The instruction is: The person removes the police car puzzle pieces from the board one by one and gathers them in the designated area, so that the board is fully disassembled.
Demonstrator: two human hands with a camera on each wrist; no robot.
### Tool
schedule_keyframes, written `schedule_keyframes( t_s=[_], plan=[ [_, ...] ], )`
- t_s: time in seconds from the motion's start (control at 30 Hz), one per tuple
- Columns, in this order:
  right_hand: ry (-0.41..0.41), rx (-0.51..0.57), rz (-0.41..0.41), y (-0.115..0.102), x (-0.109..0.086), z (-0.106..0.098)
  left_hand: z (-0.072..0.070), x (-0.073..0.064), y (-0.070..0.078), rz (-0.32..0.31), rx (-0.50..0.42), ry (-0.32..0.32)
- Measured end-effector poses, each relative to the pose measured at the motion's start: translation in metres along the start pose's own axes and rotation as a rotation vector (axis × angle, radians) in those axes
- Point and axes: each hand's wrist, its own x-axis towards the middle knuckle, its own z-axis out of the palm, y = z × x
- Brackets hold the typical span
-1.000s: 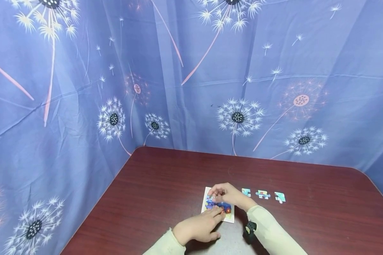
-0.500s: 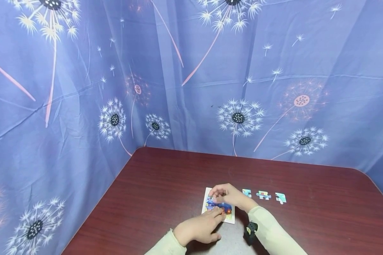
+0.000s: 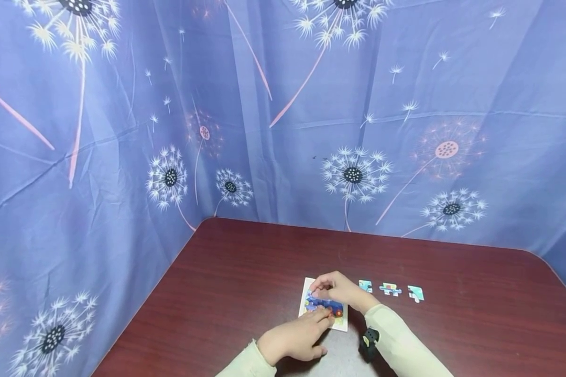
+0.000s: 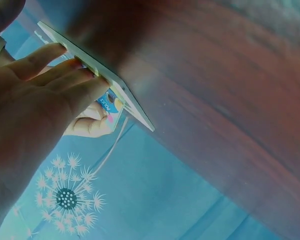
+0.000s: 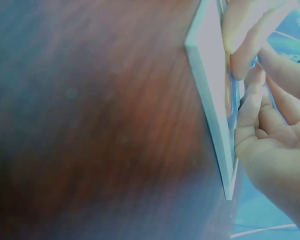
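Observation:
A small jigsaw puzzle board (image 3: pixel 339 327) with a white border and a blue vehicle picture lies on the table in front of me. My left hand (image 3: pixel 296 336) rests on its near part, fingers stretched out across the picture. At the board's far left my right hand (image 3: pixel 338 289) bends over it, thumb and fingers pinching a puzzle piece (image 4: pixel 108 101). In the left wrist view this piece shows blue with lettering and stands tilted against the board's face. The right hand's fingers cover much of it from the head view.
Three loose puzzle pieces lie in a row right of the board: a left one (image 3: pixel 365 286), a middle one (image 3: pixel 390 289) and a right one (image 3: pixel 415 293). The dark red wooden table (image 3: pixel 236 277) meets a blue dandelion-print curtain (image 3: pixel 283 157) behind and at left.
The right hand's fingertips have shifted very slightly at the board's far left part. The left hand stays on the board, and the loose pieces lie as before.

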Motion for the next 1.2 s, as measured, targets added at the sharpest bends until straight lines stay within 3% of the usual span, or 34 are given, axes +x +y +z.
schedule_keyframes(
  t_s=[0.43,0.97,1.2],
  plan=[
    [0.023,0.072,0.042,0.007,0.003,0.000,-0.001,0.000,0.003,-0.022,0.003,0.007],
    [0.096,-0.006,0.069,0.000,0.003,0.006,-0.002,-0.002,0.001,-0.042,0.052,-0.012],
    [0.084,-0.081,0.027,-0.003,0.004,0.009,-0.002,-0.002,-0.002,-0.009,0.031,-0.006]
  ],
)
